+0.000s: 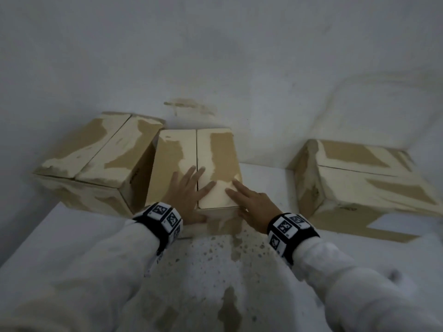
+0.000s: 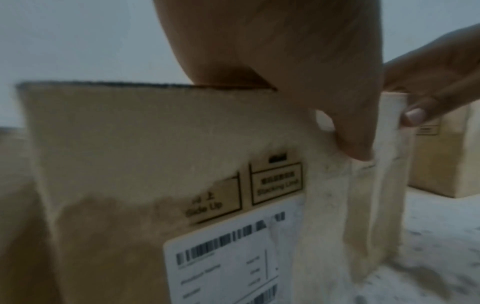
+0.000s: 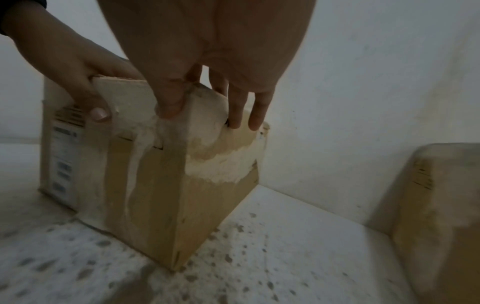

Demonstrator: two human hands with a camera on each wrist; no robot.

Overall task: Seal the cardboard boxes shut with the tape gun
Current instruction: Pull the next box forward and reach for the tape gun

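Three cardboard boxes stand on a white table [image 1: 72, 236]. I work at the middle box [image 1: 215, 152], whose two top flaps lie shut with a bare seam [image 1: 197, 152] between them. My left hand [image 1: 189, 188] lies flat on the left flap and across the seam, with its thumb [image 2: 345, 115] down the front face. My right hand [image 1: 249, 200] lies flat on the right flap near the front corner, and its thumb [image 3: 168, 98] presses the front face [image 3: 145, 185]. A white shipping label [image 2: 221, 257] is stuck to that face. No tape gun shows in any view.
A second box [image 1: 96, 159] touches the middle box's left side, flaps down. A third box [image 1: 359, 183] stands apart at the right, also seen in the right wrist view [image 3: 436, 205]. A white wall [image 1: 215, 56] rises directly behind the boxes.
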